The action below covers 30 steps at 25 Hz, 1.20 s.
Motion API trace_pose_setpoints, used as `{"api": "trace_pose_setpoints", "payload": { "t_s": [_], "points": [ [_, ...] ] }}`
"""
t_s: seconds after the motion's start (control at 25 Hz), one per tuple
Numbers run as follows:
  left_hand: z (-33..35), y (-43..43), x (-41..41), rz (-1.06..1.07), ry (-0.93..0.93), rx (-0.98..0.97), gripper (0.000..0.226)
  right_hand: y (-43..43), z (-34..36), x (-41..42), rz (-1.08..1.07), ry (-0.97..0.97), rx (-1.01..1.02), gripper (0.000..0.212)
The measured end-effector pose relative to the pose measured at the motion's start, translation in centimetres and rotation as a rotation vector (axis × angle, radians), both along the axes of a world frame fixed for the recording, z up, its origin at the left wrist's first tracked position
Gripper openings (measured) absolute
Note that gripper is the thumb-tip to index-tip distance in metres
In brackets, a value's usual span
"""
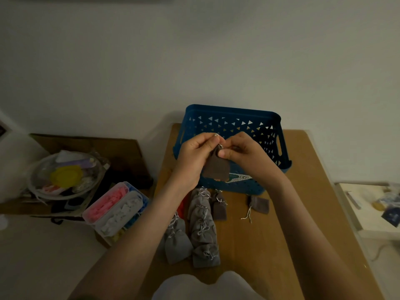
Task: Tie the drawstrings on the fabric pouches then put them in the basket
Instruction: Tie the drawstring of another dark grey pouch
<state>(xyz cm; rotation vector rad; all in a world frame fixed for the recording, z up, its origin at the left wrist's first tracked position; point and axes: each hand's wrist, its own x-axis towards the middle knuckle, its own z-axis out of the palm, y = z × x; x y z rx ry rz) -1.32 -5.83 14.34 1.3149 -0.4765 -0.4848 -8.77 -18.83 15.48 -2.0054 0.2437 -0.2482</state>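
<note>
— Forearms [151,224] reach up from the near edge; where's our pouch [216,169]?
— Held up just in front of the basket [233,111]: our left hand [192,156] and right hand [244,154] both pinch its neck and drawstring [219,146].
— Handling?
— Light, soft, limp, we judge; best gripped at the cinched neck or cords.
— Any writing?
— Only "EP" on the basket's sticker [239,177].

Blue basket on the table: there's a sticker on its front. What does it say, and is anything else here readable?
"EP": on the sticker on the blue basket's front wall; the rest is hidden behind the brown pouch.
Dark blue card at far right: too blurred to read.
No other text shows.
</note>
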Motion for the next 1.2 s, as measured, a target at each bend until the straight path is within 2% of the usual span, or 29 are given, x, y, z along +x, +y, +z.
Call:
{"api": "trace_pose_setpoints", "payload": {
  "t_s": [0.12, 0.24, 0.36, 0.48, 0.56, 0.64, 0.8, 0.96, 1.08, 1.2],
  "points": [
    [0.3, 0.1, 0.0, 0.008, 0.048, -0.025, 0.020, -0.3, -0.1, 0.4, 0.006, -0.007, -0.092, 0.009],
    [0.3, 0.1, 0.0, -0.022, -0.003, 0.036, 0.018, -0.6, -0.6, -0.2, 0.038, -0.018, 0.035, 0.021],
    [0.2, 0.0, -0.2, 0.023, -0.126, 0.137, 0.017, -0.4, -1.0, -0.3, -0.053, -0.037, 0.114, 0.030],
    [0.2, -0.2, -0.4, 0.183, -0.341, 0.284, 0.019, 0.4, -1.0, -0.1, -0.143, -0.047, 0.319, 0.032],
    [0.3, -0.4, -0.5, 0.332, -0.394, 0.341, 0.017, 0.8, -1.0, 0.1, -0.132, -0.080, 0.483, 0.029],
    [0.3, -0.5, -0.8, 0.393, -0.407, 0.353, 0.013, 1.0, -1.0, 0.0, -0.064, -0.120, 0.575, 0.023],
    [0.4, -0.5, -1.2, 0.374, -0.469, 0.392, 0.013, 1.4, -0.9, -0.3, 0.015, -0.162, 0.503, 0.015],
    [0.4, -0.3, -1.7, 0.366, -0.498, 0.401, 0.018, 2.0, -0.7, -0.4, -0.044, -0.216, 0.437, 0.010],
    [0.4, -0.1, -2.2, 0.351, -0.501, 0.397, 0.018, 2.2, -0.6, -0.3, -0.081, -0.196, 0.429, 0.019],
    [0.2, 0.0, -2.1, 0.333, -0.506, 0.392, 0.018, 2.5, -0.6, -0.1, -0.126, -0.163, 0.377, 0.009]
  ]
}}
